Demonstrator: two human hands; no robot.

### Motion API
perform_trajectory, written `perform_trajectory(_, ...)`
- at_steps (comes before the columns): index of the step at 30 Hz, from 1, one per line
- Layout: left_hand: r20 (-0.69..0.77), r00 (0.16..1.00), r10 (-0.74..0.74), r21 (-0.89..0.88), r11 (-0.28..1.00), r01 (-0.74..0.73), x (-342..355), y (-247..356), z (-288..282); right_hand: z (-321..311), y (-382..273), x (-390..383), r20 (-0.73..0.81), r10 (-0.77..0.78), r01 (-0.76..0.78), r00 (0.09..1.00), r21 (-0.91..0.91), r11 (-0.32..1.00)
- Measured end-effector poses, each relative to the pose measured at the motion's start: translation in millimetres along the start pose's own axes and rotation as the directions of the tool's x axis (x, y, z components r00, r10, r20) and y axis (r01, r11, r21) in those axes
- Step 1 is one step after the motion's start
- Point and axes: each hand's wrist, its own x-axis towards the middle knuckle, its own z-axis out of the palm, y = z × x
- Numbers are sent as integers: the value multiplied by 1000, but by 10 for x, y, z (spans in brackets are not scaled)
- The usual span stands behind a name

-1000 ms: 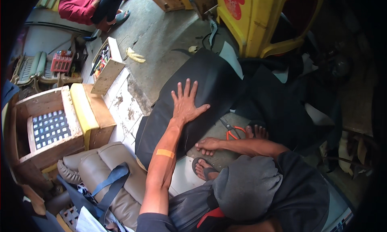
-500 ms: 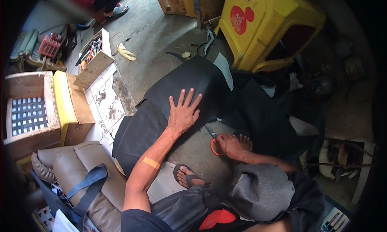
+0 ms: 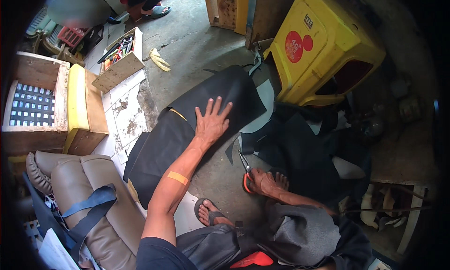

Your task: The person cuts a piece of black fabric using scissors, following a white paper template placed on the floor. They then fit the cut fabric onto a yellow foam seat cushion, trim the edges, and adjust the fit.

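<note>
Black leather-like sheeting [image 3: 176, 134] sprawls across the middle, its long axis running from eight o'clock up to one; folded or overlapped, I can't tell which. Two hands on the job! Near the hub of the dial, the left hand [image 3: 211, 122] rests palm-down on the material, five fingers fanned. Down at five, the right hand [image 3: 263, 182] grasps one pair of orange-handled scissors [image 3: 245, 163], two blades aimed at eleven, tips just beside the black sheeting.

Containers now: one wooden toolbox [image 3: 123, 73] at ten, loaded with hand tools [image 3: 119, 52], too jumbled to count. Beyond it, one pinkish-red plastic basket [image 3: 71, 36], contents too small to tell. Round at four, an open wooden compartment [image 3: 412, 218] holds several pale curved pieces [image 3: 369, 211].

At nine sits one wooden frame [image 3: 35, 134] with black woven webbing [image 3: 33, 106]; at eight, one brown padded cushion [image 3: 79, 176]. One yellow plastic stool [image 3: 323, 45] leans in between one and two, tilted.
</note>
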Motion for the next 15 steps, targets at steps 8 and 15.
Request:
perform_trajectory(8, -97, 995, 14, 14, 1000, -13, 104, -122, 96, -386, 1, -132, 158, 198, -243, 967, 354, 903)
perform_trajectory(15, 45, 950, 310, 336, 890, -307, -738, 105, 68, -1214, -19, -424, 196, 223, -291, 955, 480, 828)
